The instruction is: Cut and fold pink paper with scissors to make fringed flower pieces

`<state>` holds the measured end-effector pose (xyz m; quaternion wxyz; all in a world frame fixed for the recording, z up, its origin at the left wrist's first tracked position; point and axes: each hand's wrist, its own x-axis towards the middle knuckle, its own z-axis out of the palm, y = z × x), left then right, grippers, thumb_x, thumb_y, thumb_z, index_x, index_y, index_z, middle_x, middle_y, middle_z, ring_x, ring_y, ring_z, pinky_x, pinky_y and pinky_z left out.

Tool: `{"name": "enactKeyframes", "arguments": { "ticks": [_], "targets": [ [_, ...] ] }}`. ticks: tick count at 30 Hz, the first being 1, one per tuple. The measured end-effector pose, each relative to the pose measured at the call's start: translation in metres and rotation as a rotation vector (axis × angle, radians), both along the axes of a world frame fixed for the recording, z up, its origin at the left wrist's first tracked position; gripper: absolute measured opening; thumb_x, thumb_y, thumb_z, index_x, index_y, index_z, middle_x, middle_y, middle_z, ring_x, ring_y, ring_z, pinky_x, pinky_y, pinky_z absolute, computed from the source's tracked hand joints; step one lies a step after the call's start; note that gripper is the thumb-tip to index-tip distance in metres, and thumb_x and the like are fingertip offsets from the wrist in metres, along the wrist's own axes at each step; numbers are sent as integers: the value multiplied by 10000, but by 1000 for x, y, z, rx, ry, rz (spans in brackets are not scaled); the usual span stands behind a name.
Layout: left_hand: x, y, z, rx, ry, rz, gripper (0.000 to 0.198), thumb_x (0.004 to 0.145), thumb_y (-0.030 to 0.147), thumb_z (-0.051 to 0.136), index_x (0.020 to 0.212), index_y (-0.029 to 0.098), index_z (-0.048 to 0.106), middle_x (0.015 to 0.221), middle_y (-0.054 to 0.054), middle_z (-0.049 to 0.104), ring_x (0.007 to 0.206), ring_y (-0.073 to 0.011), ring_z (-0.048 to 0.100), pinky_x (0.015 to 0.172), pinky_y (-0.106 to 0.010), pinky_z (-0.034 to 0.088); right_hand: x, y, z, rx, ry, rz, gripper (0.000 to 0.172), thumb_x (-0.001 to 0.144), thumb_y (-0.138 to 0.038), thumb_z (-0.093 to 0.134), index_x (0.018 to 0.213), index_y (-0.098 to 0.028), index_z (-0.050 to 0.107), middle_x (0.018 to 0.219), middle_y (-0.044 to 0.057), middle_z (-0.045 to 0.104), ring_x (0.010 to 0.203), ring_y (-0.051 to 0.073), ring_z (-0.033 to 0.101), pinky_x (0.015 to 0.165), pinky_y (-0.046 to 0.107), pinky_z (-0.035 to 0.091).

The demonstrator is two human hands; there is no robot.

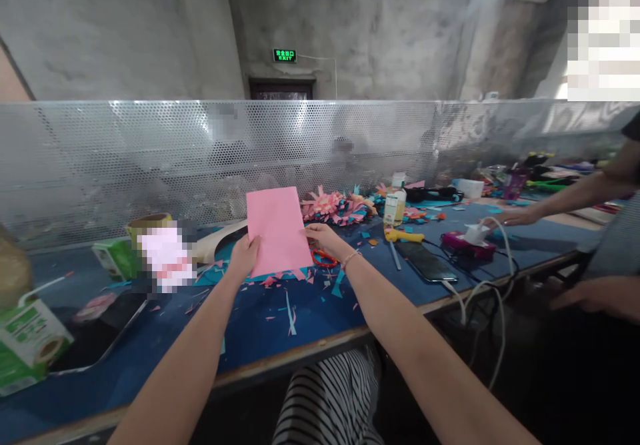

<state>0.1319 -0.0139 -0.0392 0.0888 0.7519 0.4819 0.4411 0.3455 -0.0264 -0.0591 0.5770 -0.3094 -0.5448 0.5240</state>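
1. Holding up a pink paper (279,232) in the middle of the frame, tipped a little, above the blue worktop (325,313).
2. Pinching its left edge, low down, with the left grip (245,256): closed, with the thumb on the front of the paper.
3. Pinching its right edge, about halfway up, with the right grip (326,240): fingers closed on the edge, with a thin bracelet on the wrist.
4. Just below the right grip, a red loop (325,256), partly hidden.
5. Behind and right of the paper, a pile of cut pink and blue paper (335,207), with little scraps all around.
6. Right of the middle, a bottle (395,206), a yellow handle (404,235) and a black phone (429,262).
7. Farther right, a purple box (467,246) with white tissue poking out, near another person's hand (519,216).
8. At the lower left, a green and white carton (35,342); above it to the right, a tape roll (149,220).
9. Across the back, a shiny metal screen (280,145) full of holes.
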Motion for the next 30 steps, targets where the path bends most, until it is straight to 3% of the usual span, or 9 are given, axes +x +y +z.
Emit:
{"name": "enactKeyframes", "arguments": {
  "ticks": [4,7,10,13,15,17,20,25,30],
  "targets": [
    [2,1,-4,-39,71,-91,440,775,351,369,1001,56,605,988,-130,646,894,-249,583,771,-298,420,-2,1,-2,99,-35,9,303,523,-337,724,709,-126,611,632,0,617,594,112,554,597,250,442],
    [1,2,-3,-40,71,-109,446,772,353,373,1009,53,602,1002,-130,642,905,-248,580,771,-292,418,5,9,-6,129,-69,-29,292,516,-341,718,675,-126,601,609,-13,597,541,91,521,574,246,424],
    [-4,5,-1,-55,58,-58,441,770,349,374,997,54,609,988,-130,647,897,-250,581,762,-292,422,17,16,-7,100,-88,-141,255,511,-318,712,635,-135,583,516,-48,527,440,46,429,486,207,363],
    [-9,7,-1,-60,29,-16,433,772,332,366,1003,59,609,977,-123,651,887,-244,582,756,-287,427,23,16,-6,98,-30,-267,247,519,-318,708,636,-142,580,544,-38,538,472,49,448,504,202,374],
    [-9,7,-2,-47,37,-12,423,769,321,368,1000,62,611,976,-122,650,890,-243,580,760,-286,426,20,12,-5,54,14,-223,268,560,-364,687,691,-153,588,631,-14,583,534,70,501,545,218,410],
    [-7,7,-4,-41,63,-16,420,771,322,364,990,63,613,971,-124,650,889,-244,579,762,-288,422,13,9,-6,-4,-25,-68,308,577,-396,678,764,-162,601,734,7,618,597,100,548,575,248,437],
    [-3,5,-6,-55,77,-34,428,778,339,355,982,62,610,946,-123,651,855,-234,585,741,-280,420,4,7,-10,35,-104,41,305,518,-339,729,709,-139,602,669,1,609,588,108,548,570,246,439],
    [0,1,-6,-87,80,-71,434,769,356,349,943,56,610,872,-117,650,780,-218,580,680,-275,417,3,7,-11,-4,-47,-12,294,515,-355,728,605,-131,559,550,-14,564,512,98,522,535,247,432],
    [1,-1,-7,-160,94,-162,403,733,386,389,842,82,630,744,-71,642,657,-196,558,587,-264,401,5,9,-8,21,5,-138,317,509,-376,717,684,-142,592,596,-10,589,540,102,526,544,248,437]
  ]
}}
